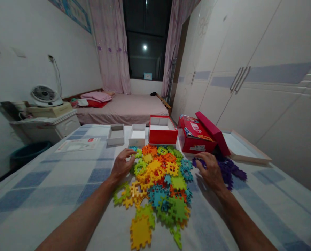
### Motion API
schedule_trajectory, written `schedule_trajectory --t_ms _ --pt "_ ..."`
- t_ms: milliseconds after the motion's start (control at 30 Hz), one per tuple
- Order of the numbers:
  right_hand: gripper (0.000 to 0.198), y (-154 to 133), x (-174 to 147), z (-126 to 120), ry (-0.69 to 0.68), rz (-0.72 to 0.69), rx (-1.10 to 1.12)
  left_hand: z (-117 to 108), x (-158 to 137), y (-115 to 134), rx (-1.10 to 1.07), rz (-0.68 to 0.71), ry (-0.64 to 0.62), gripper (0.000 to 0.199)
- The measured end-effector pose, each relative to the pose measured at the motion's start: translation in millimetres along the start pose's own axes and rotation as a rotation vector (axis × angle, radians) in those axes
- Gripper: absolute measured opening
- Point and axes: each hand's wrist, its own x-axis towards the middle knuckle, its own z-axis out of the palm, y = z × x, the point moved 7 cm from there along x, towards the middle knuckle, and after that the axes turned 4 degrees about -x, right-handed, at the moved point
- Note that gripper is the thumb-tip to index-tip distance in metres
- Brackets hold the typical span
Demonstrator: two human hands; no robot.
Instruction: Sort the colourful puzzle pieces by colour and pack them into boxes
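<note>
A heap of interlocking plastic building pieces (pixel 155 167) in yellow, green, orange and blue lies on the cloth in front of me. At its left edge rests my left hand (pixel 122 163), fingers apart, by some green and blue pieces. My right hand (pixel 210 170) is on the other side, between the heap and a group of purple pieces (pixel 230 170). Its thumb and fingers are spread beside a purple piece (pixel 195 162); I see no firm grip on it. A flat yellow square piece (pixel 141 232) lies nearest me.
Behind the heap stand a grey box (pixel 116 140), a white box (pixel 137 142) and a red box (pixel 162 136). A printed red box (pixel 194 139) has a red lid (pixel 213 132) leaning on it. A shallow tray (pixel 262 159) lies right; a paper sheet (pixel 77 145) lies left.
</note>
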Motion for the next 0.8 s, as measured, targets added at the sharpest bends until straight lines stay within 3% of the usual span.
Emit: schedule_trajectory --t_ms 100,167,233,300,500,667,800 --pt "0.022 -35 -5 23 -0.167 -0.093 0.129 20 -14 45 0.016 0.270 -0.181 0.028" --pt "0.025 -51 -11 36 -0.265 -0.134 0.169 37 -28 68 0.071 0.421 -0.355 0.041" --pt "0.029 -60 -17 44 -0.342 -0.149 0.201 50 -38 78 0.137 0.475 -0.496 0.055" --pt "0.031 -62 -20 48 -0.377 -0.135 0.220 55 -40 75 0.171 0.436 -0.536 0.058" --pt "0.030 -56 -20 43 -0.358 -0.086 0.184 41 -25 41 0.133 0.245 -0.385 0.029" --pt "0.028 -51 -21 44 -0.329 -0.048 0.137 20 -13 23 -0.115 0.030 -0.139 0.026" --pt "0.030 -59 -23 49 -0.365 -0.105 0.137 8 -9 15 -0.307 -0.146 -0.005 0.030"
